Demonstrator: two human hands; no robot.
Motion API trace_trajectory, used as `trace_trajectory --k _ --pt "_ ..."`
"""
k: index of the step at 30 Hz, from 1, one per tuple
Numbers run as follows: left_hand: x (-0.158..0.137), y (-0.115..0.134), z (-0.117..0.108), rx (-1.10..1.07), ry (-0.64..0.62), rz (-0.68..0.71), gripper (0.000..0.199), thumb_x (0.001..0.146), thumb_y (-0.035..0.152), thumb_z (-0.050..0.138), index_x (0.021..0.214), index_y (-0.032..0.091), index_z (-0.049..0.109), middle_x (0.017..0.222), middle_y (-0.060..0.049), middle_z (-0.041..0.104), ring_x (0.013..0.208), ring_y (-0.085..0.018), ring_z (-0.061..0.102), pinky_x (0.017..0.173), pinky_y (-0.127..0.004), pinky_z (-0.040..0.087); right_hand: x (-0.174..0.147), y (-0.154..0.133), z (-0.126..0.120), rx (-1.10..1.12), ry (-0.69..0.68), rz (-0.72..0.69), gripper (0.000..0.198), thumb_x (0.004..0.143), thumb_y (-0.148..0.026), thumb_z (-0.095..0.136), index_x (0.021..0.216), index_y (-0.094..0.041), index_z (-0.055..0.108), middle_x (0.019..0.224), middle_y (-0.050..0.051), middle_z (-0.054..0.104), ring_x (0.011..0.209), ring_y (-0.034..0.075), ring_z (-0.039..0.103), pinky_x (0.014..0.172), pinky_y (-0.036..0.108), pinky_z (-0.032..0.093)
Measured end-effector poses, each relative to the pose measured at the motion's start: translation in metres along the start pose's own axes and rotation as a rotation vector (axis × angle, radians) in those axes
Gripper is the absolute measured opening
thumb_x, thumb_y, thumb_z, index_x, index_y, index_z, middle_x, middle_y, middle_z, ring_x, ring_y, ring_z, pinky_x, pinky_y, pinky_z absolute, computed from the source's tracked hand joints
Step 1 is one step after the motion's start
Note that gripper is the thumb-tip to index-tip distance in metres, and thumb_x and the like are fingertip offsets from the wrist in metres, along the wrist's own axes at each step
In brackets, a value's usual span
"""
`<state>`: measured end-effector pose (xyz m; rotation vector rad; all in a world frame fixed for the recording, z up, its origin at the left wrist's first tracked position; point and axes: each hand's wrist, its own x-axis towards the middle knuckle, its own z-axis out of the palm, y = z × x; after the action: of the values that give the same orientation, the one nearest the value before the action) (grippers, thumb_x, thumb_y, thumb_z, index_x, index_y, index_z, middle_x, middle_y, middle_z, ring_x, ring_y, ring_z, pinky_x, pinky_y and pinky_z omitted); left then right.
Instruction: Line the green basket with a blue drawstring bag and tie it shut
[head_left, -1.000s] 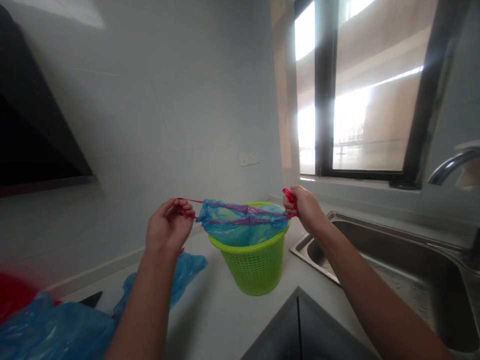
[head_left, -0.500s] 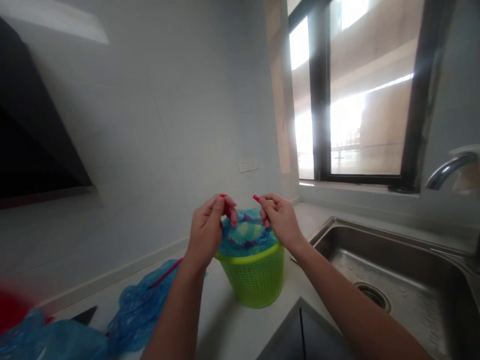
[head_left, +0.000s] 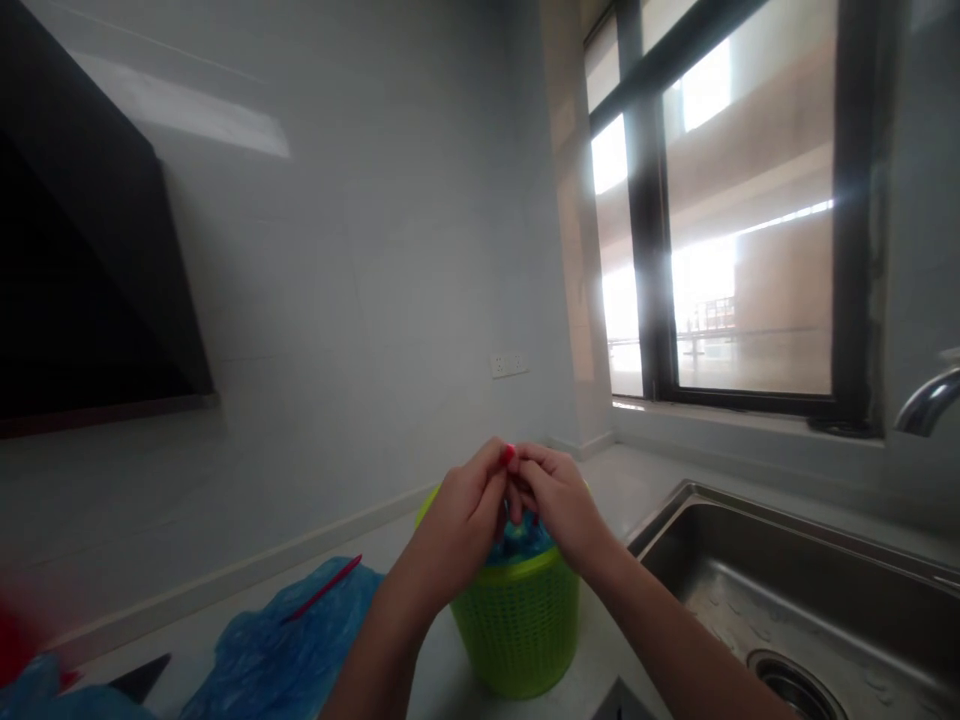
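Note:
My left hand [head_left: 459,520] and my right hand [head_left: 562,505] meet above a lime-green plastic basket [head_left: 517,635] with perforated sides. Both are closed in a pinch on a red plastic strip [head_left: 510,454], of which only a bit shows between the fingertips. Below them, inside the basket, bunches a blue plastic bag [head_left: 525,542], partly hidden by my hands. Whether the strip is joined to this bag I cannot tell. To the left, another blue plastic bag [head_left: 289,635] lies crumpled on the counter, with a red strip [head_left: 326,588] across it.
A steel sink [head_left: 694,492] with a faucet [head_left: 928,402] is on the right. A dark pointed object [head_left: 142,678] and a blurred red thing [head_left: 19,630] lie at far left. A grey corner [head_left: 622,700] shows at the bottom. A dark range hood [head_left: 97,250] hangs at upper left.
My hands, apart with a red end in each, have come together over the basket. The bag now sits lower in it. The camera view has tilted up slightly.

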<state>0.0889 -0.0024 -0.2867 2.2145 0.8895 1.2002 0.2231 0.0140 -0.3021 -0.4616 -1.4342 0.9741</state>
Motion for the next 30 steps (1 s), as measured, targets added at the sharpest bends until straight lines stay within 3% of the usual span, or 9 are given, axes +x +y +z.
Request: trace_trajectory --k 3,6,8,13,18,22,25,30 --pt "-0.001 0.003 0.001 -0.025 0.040 -0.020 0.020 0.103 0.034 0.036 0.093 0.025 0.050 0.065 0.006 0.056 0.053 -0.013 0.050 0.051 -0.026 0.037 -0.004 -0.006 0.001 0.000 -0.060 -0.020 0.020 0.083 -0.017 0.049 0.064 -0.018 0.055 0.045 -0.005 0.050 0.040 0.008 0.047 0.042 0.018 0.036" --pt "-0.004 0.008 0.001 -0.008 -0.009 -0.065 0.020 0.102 0.035 0.037 0.097 0.025 0.054 0.066 0.005 0.059 0.051 -0.013 0.051 0.050 -0.025 0.037 -0.006 -0.004 -0.001 -0.020 -0.111 0.010 0.014 0.086 -0.029 0.059 0.078 -0.018 0.062 0.045 -0.006 0.052 0.039 0.013 0.053 0.039 0.021 0.038" --pt "-0.006 0.012 0.001 0.021 -0.021 -0.067 0.019 0.101 0.033 0.038 0.097 0.025 0.056 0.067 0.005 0.061 0.055 -0.014 0.054 0.054 -0.025 0.039 -0.005 0.000 -0.003 0.019 -0.149 0.041 0.020 0.088 -0.034 0.060 0.077 -0.017 0.062 0.044 -0.005 0.052 0.039 0.014 0.055 0.039 0.022 0.038" --pt "-0.008 0.018 0.001 0.045 0.047 -0.066 0.019 0.094 0.026 0.048 0.106 0.025 0.063 0.074 0.003 0.067 0.066 -0.017 0.063 0.062 -0.027 0.044 -0.001 0.005 -0.005 0.106 -0.092 0.101 0.016 0.085 -0.026 0.058 0.072 -0.017 0.062 0.047 -0.006 0.048 0.040 0.010 0.045 0.042 0.021 0.033" --pt "-0.011 0.024 0.005 0.450 0.293 -0.108 0.022 0.092 0.029 0.050 0.085 0.023 0.070 0.075 -0.002 0.070 0.070 -0.020 0.063 0.064 -0.029 0.039 -0.005 0.003 -0.001 -0.358 0.064 -0.107 0.016 0.082 -0.018 0.057 0.070 -0.016 0.068 0.065 -0.001 0.064 0.061 0.012 0.054 0.058 0.023 0.038" --pt "-0.009 0.021 0.014 0.730 0.491 -0.173 0.019 0.092 0.038 0.054 0.092 0.025 0.067 0.076 -0.006 0.071 0.072 -0.026 0.065 0.063 -0.032 0.035 -0.007 0.007 -0.002 -0.696 0.185 -0.221 0.025 0.087 -0.023 0.058 0.063 -0.018 0.062 0.057 -0.001 0.055 0.056 0.012 0.042 0.056 0.027 0.026" --pt "-0.004 0.014 0.013 0.644 0.524 -0.188 0.021 0.090 0.044 0.059 0.091 0.024 0.064 0.081 -0.006 0.072 0.073 -0.027 0.067 0.063 -0.032 0.038 -0.005 0.010 -0.004 -0.690 0.208 -0.217 0.031 0.091 -0.030 0.058 0.062 -0.019 0.056 0.056 -0.002 0.052 0.056 0.013 0.040 0.055 0.027 0.025" --pt "0.003 0.005 0.005 0.181 0.393 -0.103 0.027 0.089 0.044 0.061 0.098 0.020 0.068 0.091 -0.007 0.074 0.079 -0.023 0.069 0.071 -0.032 0.049 -0.003 0.005 -0.006 -0.306 0.187 -0.137 0.027 0.091 -0.037 0.060 0.071 -0.020 0.059 0.061 -0.003 0.056 0.052 0.011 0.046 0.050 0.024 0.034"
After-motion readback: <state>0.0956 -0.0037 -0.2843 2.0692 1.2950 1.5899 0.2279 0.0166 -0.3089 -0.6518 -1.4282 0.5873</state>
